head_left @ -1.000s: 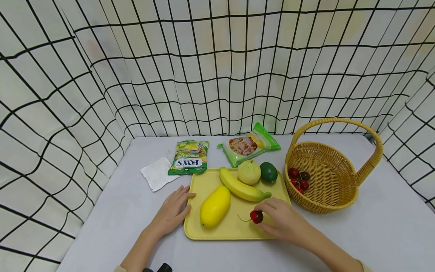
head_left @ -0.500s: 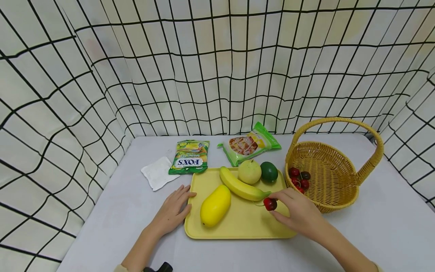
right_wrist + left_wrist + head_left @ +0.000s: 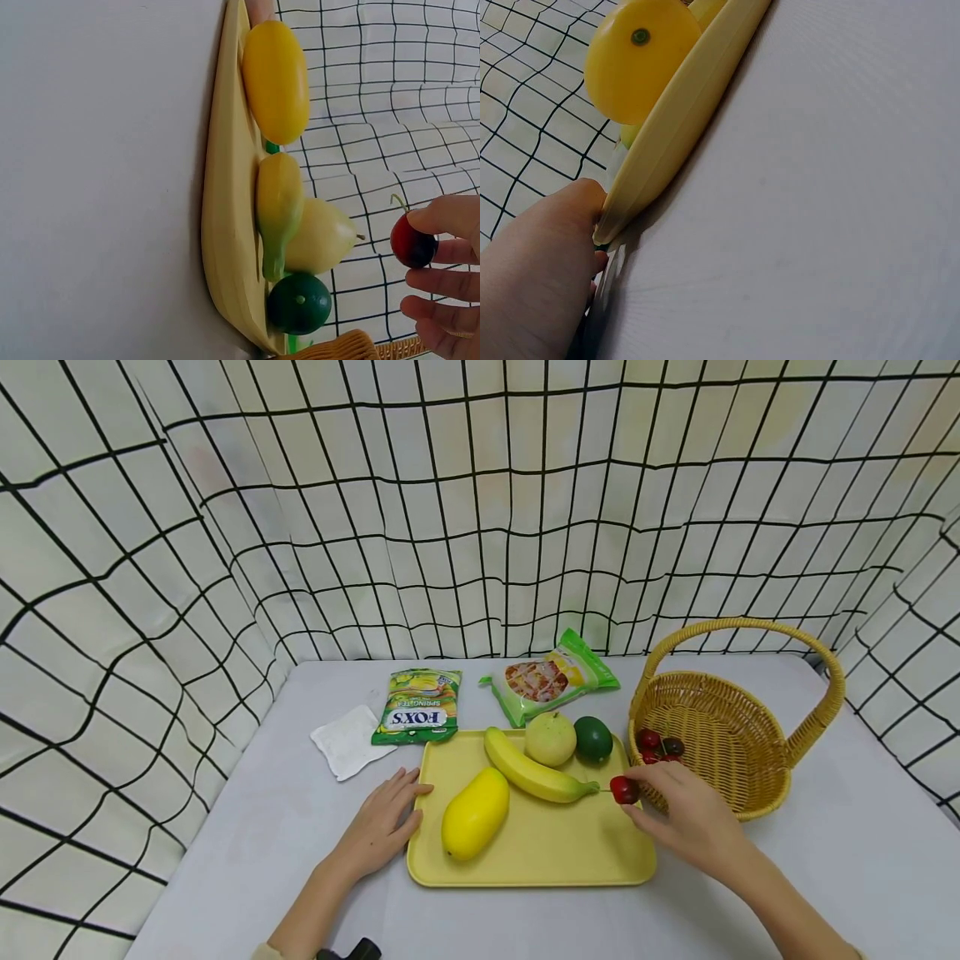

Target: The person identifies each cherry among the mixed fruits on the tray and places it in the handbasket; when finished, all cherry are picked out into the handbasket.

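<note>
My right hand (image 3: 692, 817) pinches a dark red cherry (image 3: 624, 790) between thumb and fingertips, over the right edge of the yellow tray (image 3: 532, 860). In the right wrist view the cherry (image 3: 413, 238) is raised, its thin green stem pointing away from the palm. Beside the hand stands a wicker basket (image 3: 738, 760) with several cherries (image 3: 649, 740) at its left side, partly hidden by the hand. My left hand (image 3: 379, 827) lies with fingers extended against the tray's left edge. On the tray are a yellow mango (image 3: 476, 815), a banana (image 3: 536, 772), a pale green pear (image 3: 551, 740) and a dark green lime (image 3: 593, 740).
Behind the tray lie a green FOX'S candy bag (image 3: 417, 707) and a green snack packet (image 3: 551, 681). A white square sachet (image 3: 351, 742) is at the left. The basket's tall handle (image 3: 750, 625) arches over it. Black-gridded white cloth (image 3: 450, 510) encloses the table.
My right hand has carried the cherry from the middle of the tray up and rightward to the tray's right edge, near the basket. The left hand has stayed in place.
</note>
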